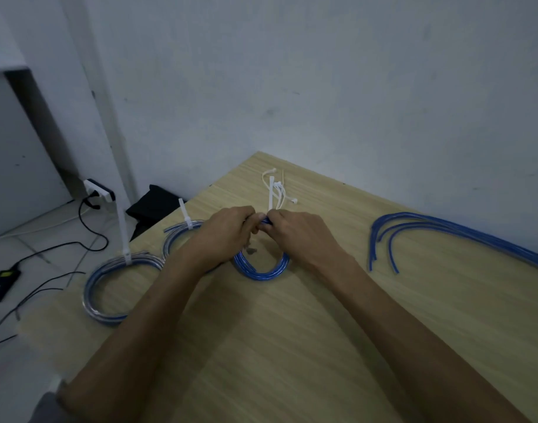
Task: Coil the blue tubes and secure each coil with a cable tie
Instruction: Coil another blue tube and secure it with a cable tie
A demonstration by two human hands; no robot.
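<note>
Blue tube coil (260, 270) lies on the wooden table (292, 346) near its middle, and we find its far side lifted into both hands. We observe the left hand (223, 236) and the right hand (298, 236) meeting knuckle to knuckle over the top of the loop; the near arc of the coil rests on the tabletop below and between the wrists. Fingers of both hands are curled tight around the gathered strands, with a short blue length showing just between the fingertips. A white cable tie (271, 195) rises upright from that pinch point; we cannot tell which hand holds it. Just beyond it, loose cable ties (284, 193) lie in a small heap on the table.

To the left we note two finished coils (109, 288), each bound with a white tie whose tail stands up; the farther one is partly hidden by the left forearm. To the right, uncoiled blue tubes (414, 227) curve along the table by the wall, well apart from the hands.

We find no legible brand, label or writing anywhere on these items.
</note>
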